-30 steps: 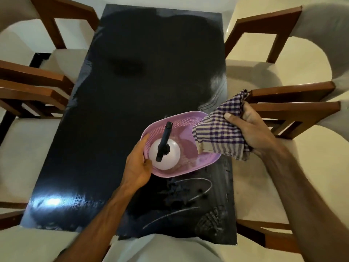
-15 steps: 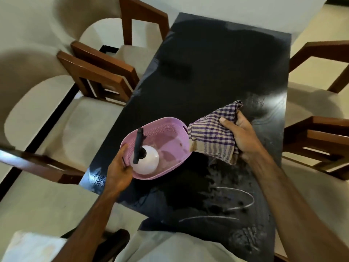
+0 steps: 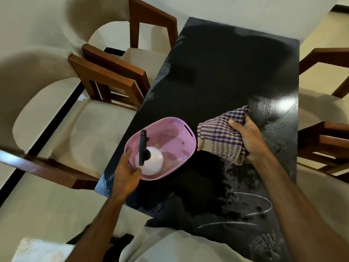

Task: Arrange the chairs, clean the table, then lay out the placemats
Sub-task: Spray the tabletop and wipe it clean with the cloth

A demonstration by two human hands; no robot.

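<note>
A pink plastic basket (image 3: 175, 140) hangs over the left edge of the black table (image 3: 226, 76). My left hand (image 3: 125, 173) grips the basket's near rim. Inside it stands a white spray bottle (image 3: 154, 163) with a black nozzle. To the right, my right hand (image 3: 249, 138) holds a bunched purple-and-beige checked cloth (image 3: 221, 137) above the tabletop, its edge close to the basket's right rim. Wet streaks and smears show on the table near me.
Two wooden chairs with beige cushions (image 3: 105, 80) stand along the table's left side. More wooden chair frames (image 3: 324, 140) line the right side. A white patterned fabric (image 3: 37, 250) lies at the bottom left. My pale clothing (image 3: 179, 246) fills the bottom middle.
My head has turned left, so the table has slid to the right of the view. The basket has moved toward the table's left edge in my left hand. The cloth stays in my right hand.
</note>
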